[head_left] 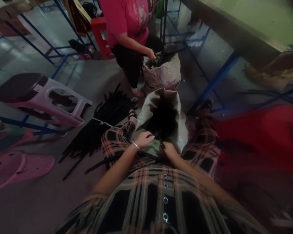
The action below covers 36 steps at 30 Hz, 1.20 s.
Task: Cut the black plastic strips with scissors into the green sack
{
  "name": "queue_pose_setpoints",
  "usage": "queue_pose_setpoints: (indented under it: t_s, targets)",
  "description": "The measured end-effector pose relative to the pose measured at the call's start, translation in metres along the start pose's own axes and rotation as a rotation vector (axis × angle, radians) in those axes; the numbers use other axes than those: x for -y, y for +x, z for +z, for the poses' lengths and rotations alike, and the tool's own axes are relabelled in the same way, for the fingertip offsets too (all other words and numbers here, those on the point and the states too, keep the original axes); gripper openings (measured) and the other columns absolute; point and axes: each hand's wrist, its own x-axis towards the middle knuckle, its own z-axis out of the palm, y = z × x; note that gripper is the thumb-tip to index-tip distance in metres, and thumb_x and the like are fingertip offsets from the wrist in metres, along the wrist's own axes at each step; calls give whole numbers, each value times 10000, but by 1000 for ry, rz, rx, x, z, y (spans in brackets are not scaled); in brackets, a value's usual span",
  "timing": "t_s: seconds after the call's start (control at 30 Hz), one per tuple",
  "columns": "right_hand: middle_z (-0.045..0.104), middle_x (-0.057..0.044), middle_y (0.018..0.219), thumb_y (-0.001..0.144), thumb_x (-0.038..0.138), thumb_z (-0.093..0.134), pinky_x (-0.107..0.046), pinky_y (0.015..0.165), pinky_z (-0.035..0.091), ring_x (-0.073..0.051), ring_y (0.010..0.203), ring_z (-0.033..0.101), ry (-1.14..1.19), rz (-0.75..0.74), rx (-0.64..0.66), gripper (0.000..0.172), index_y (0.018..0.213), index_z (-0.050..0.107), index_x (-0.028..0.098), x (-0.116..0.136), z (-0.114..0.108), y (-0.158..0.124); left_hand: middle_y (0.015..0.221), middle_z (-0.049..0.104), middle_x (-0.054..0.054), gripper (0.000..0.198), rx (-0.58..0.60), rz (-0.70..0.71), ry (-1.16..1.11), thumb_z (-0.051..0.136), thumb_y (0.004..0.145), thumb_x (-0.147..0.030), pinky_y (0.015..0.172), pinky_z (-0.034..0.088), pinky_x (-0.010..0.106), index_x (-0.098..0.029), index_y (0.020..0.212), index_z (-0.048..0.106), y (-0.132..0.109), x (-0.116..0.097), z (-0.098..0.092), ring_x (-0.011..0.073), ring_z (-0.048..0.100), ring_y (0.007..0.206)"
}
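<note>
My left hand (pixel 144 139), with a bracelet at the wrist, is closed on a thin black strip (pixel 151 135) over the near rim of an open sack. Facing it, my right hand (pixel 169 150) grips dark scissors (pixel 161 143), their blades pointing up beside the strip's end. The pale woven sack (pixel 141 118) stands between my knees, its inside dark. A bundle of long black tubes (pixel 112 109), bound with a pale tie, lies on the floor to the left. One black tube (pixel 101 165) sticks out past my left thigh; its other end is hidden.
Ahead, a person in a pink shirt (pixel 127 19) works over another sack (pixel 163 74). On the left are a plastic stool (pixel 63 100) and a pink basket (pixel 36 165). A metal-edged table (pixel 246 35) with blue legs and a blurred red object (pixel 266 136) are at right.
</note>
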Motion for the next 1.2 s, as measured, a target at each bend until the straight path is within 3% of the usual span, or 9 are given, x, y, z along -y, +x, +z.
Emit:
queue_pose_setpoints:
  t_s: [0.17, 0.4, 0.73, 1.2]
  targets:
    - [610, -45, 705, 797, 284, 426, -191, 567, 323, -109, 616, 499, -20, -66, -32, 209, 782, 578, 141, -2, -2, -1, 618, 599, -14, 285, -42, -53, -25, 476, 778, -371, 557, 381, 198, -168, 839, 666, 1, 2, -3, 107, 527, 608]
    - [621, -70, 875, 809, 273, 438, -194, 652, 352, -129, 749, 551, -103, -155, 90, 205, 951, 522, 151, 11, -9, -7, 611, 610, -4, 273, -61, -45, -37, 516, 753, -354, 568, 405, 212, -154, 872, 658, 1, -10, -4, 120, 546, 608]
    - [622, -72, 865, 822, 249, 432, -193, 631, 334, -122, 728, 543, -72, -123, 124, 190, 949, 526, 144, 15, -12, -5, 628, 608, 1, 247, -2, 36, 1, 512, 752, -314, 558, 381, 201, -135, 822, 667, -1, -17, 1, 106, 511, 588]
    - [610, -66, 732, 781, 251, 447, -200, 593, 307, -111, 630, 498, -80, -95, -13, 182, 822, 578, 132, 3, -1, -2, 617, 602, 5, 293, 16, -5, 27, 503, 783, -378, 597, 387, 207, -156, 872, 673, -6, -19, -7, 121, 549, 633]
